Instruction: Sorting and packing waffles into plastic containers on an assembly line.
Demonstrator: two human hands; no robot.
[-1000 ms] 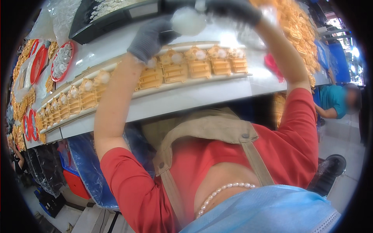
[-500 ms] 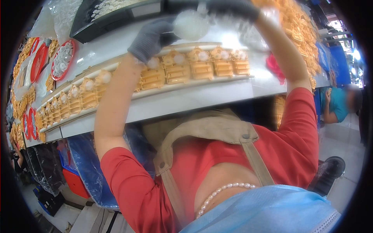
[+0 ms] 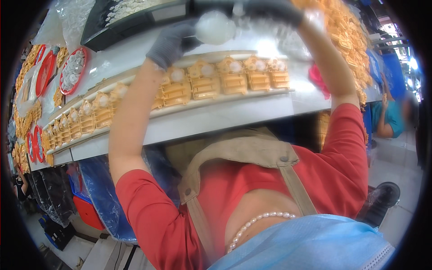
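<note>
My left hand (image 3: 173,42), in a grey glove, is closed against the side of a rounded, translucent white container (image 3: 215,28) held above the bench. Its fingertips are partly hidden behind the container. My right hand (image 3: 275,11), in a dark glove, is at the upper edge beyond the container; motion smears its fingers. Below both hands runs a long row of orange-yellow plastic housings (image 3: 204,85), most with a round white part (image 3: 207,69) set in the top. The row lies between pale rails (image 3: 189,104), and my left forearm covers part of it.
A black tray (image 3: 148,20) of small white parts stands at the back. Red dishes (image 3: 73,70) with white parts sit at the left. More orange-yellow housings (image 3: 346,40) are piled at the right, beside a pink cloth-like piece (image 3: 318,81). Another person (image 3: 390,118) is at far right.
My left hand and the white container have shifted slightly left. My right hand stays near the upper edge, still blurred. The row of housings looks the same.
</note>
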